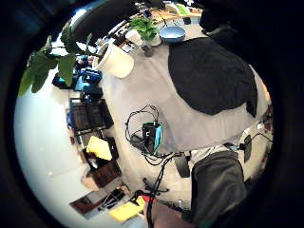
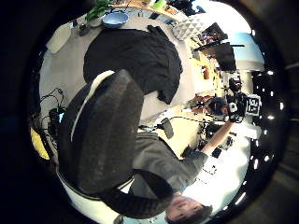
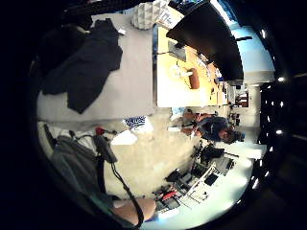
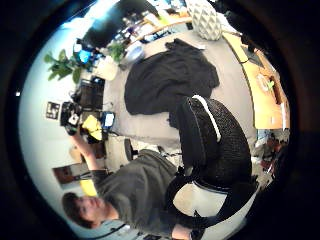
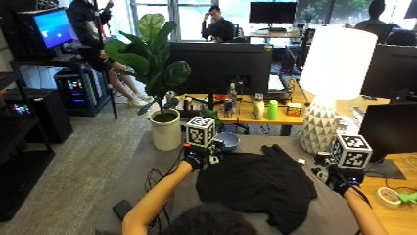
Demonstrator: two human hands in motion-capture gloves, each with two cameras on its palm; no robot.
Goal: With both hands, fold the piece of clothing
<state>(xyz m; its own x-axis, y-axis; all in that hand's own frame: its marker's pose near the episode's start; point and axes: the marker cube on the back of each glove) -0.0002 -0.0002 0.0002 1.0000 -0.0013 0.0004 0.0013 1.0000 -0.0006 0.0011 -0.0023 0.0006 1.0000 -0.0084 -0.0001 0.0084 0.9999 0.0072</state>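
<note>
A black garment (image 5: 257,183) lies spread and rumpled on the grey table (image 5: 163,159), right in front of me. My left hand (image 5: 196,160) hovers above the garment's far left corner and touches nothing. Off the garment's right edge, my right hand (image 5: 335,180) is also raised with nothing in it. The palm views look down on the garment (image 1: 209,76) (image 2: 135,56) (image 3: 81,67) (image 4: 170,80) from some height, and no cloth lies close to either palm. No fingers show in those views.
A blue bowl (image 5: 226,142) sits just beyond the garment. A white plant pot (image 5: 167,131) stands at the table's far left, a white lamp (image 5: 319,129) at the far right. A wooden desk with a monitor (image 5: 391,132) adjoins on the right. A black mesh chair (image 2: 107,135) is behind me.
</note>
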